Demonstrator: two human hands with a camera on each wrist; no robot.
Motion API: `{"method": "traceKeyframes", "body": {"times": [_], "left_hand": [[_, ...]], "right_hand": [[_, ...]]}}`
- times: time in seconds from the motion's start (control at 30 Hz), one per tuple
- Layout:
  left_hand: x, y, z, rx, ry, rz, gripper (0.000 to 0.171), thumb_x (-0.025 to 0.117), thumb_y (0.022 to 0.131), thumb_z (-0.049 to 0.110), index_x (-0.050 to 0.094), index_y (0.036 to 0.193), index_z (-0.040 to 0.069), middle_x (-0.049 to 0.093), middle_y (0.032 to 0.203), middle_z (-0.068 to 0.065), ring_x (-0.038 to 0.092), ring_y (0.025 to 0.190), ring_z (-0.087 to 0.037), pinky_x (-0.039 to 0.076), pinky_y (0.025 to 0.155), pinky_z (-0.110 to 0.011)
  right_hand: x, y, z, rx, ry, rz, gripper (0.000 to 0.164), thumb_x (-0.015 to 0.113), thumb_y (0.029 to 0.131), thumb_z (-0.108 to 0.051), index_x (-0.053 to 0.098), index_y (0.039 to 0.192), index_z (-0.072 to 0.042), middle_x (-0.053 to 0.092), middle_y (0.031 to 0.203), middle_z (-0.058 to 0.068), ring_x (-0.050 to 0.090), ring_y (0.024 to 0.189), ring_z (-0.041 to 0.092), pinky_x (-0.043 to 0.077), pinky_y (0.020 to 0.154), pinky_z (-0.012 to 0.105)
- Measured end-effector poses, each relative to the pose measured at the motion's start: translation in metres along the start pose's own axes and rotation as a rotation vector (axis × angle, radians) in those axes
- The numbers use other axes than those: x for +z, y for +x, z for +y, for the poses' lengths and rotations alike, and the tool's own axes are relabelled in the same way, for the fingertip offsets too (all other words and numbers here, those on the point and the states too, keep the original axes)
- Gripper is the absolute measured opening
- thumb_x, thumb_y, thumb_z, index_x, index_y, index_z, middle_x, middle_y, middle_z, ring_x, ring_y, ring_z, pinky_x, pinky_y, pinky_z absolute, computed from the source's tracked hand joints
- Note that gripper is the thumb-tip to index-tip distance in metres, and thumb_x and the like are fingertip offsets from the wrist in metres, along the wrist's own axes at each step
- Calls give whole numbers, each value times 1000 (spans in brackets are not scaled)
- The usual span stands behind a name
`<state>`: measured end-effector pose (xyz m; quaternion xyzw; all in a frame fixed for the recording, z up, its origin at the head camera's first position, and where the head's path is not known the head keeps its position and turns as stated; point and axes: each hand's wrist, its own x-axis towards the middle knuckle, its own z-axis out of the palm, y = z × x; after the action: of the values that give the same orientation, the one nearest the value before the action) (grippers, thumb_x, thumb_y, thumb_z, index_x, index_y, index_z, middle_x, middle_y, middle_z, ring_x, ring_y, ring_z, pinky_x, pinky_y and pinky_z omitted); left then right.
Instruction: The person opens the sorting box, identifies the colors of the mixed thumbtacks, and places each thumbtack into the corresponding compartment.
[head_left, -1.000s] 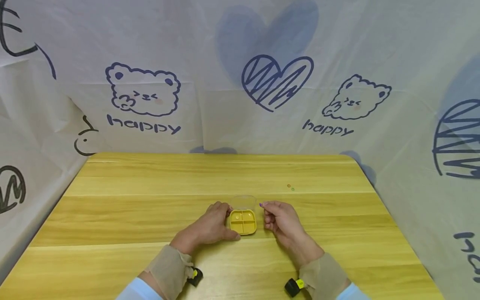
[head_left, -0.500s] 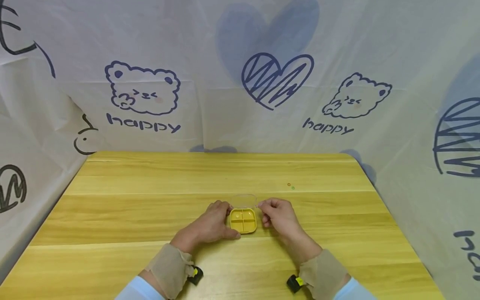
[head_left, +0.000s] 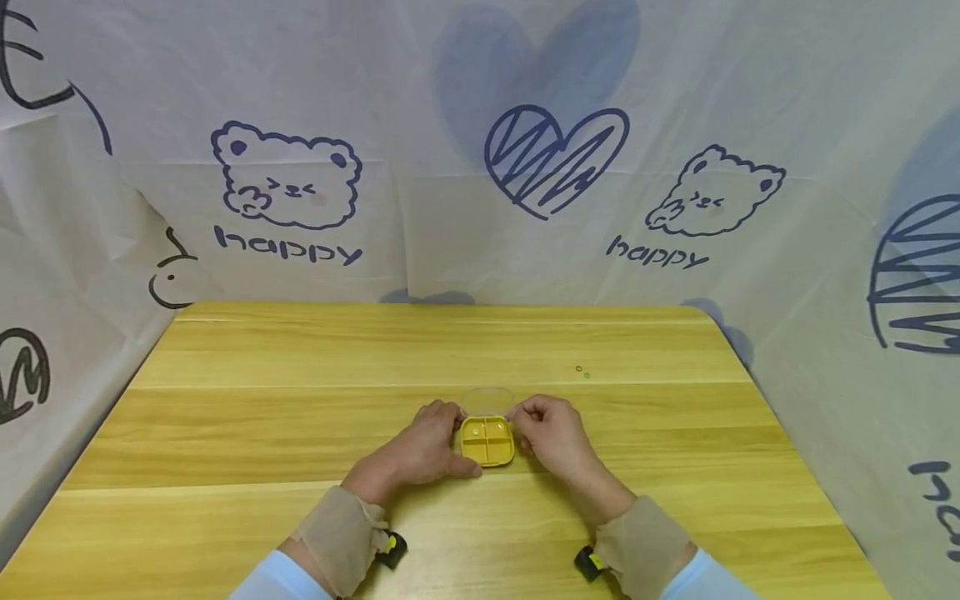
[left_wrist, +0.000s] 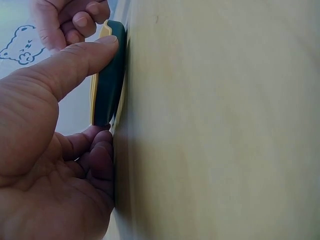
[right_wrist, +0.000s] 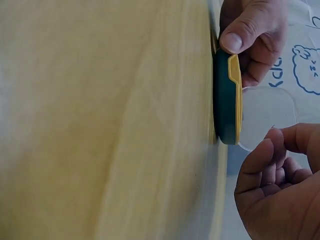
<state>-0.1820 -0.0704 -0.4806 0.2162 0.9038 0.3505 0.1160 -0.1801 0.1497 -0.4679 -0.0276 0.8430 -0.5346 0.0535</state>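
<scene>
A yellow pill box (head_left: 487,451) with four-way dividers stands on the table, its clear lid (head_left: 488,400) raised at the back. In the right wrist view the box's outer side (right_wrist: 226,97) is dark green. My left hand (head_left: 423,446) grips the box from the left, thumb at the front edge and fingers behind. My right hand (head_left: 553,432) is at the box's back right corner, thumb and index finger pinched together. Only a tiny dark tip (right_wrist: 273,127) shows at these fingertips; the rest of the small purple piece is hidden.
Behind the right hand lie a small red ring (head_left: 578,368) and a small green ring (head_left: 587,375) on the wooden table (head_left: 300,350). A white cloth (head_left: 420,217) with printed bears and hearts hangs past the back edge.
My right hand has moved left to the box's back right corner, carrying the small purple piece, which showed at its fingertips earlier. The left hand and box have stayed put.
</scene>
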Motion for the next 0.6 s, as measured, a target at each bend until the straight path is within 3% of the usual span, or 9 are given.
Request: {"method": "traceKeyframes", "body": {"times": [0.2, 0.4, 0.6], "left_hand": [[-1, 0, 1, -4, -2, -6, 67, 83, 69, 40, 52, 116, 3, 51, 102, -8, 44, 93, -23, 42, 86, -41], [-1, 0, 0, -5, 1, -11, 66, 83, 69, 40, 52, 115, 4, 51, 101, -7, 44, 93, -23, 42, 85, -41], [-1, 0, 0, -5, 0, -13, 66, 83, 69, 40, 52, 114, 4, 51, 101, -7, 44, 92, -22, 42, 85, -41]], "right_hand": [[1, -1, -4, -67, -117, -19, 17, 58, 95, -17, 71, 86, -11, 60, 61, 7, 50, 52, 17, 39, 48, 27], [3, 0, -6, -113, -221, -34, 15, 58, 95, -16, 70, 85, -14, 67, 71, 6, 52, 53, 14, 40, 46, 26], [6, 0, -7, -176, -383, -25, 12, 61, 92, -15, 69, 83, -17, 66, 74, -3, 53, 57, 11, 45, 51, 27]]}}
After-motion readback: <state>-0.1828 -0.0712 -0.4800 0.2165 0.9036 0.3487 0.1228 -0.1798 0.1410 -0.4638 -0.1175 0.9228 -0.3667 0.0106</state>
